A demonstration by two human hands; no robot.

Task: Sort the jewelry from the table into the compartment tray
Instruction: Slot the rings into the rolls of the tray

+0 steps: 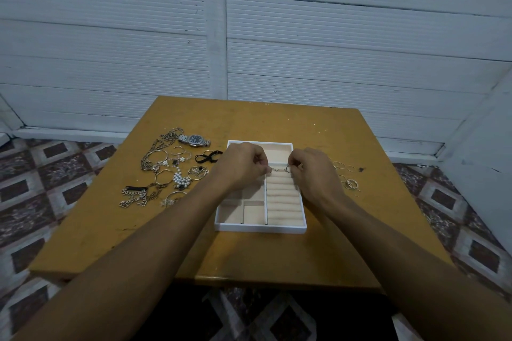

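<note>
A white compartment tray (260, 228) with a peach lining sits mid-table. Its right side holds padded ring rolls (284, 196); small square compartments fill its left side. Both hands hover over the top of the ring rolls. My left hand (241, 165) and my right hand (311, 169) each pinch one end of a row of thin rings (279, 170) held at the first roll. A heap of chains, bracelets and pearl pieces (163, 174) lies left of the tray, with a silver watch (194, 140) behind it. Several loose rings (347, 176) lie on the table to the right of the tray.
A black ribbon piece (207, 157) lies just left of the tray's far corner. The yellow wooden table (263, 257) stands against a white panelled wall (249, 36), with patterned floor tiles around it.
</note>
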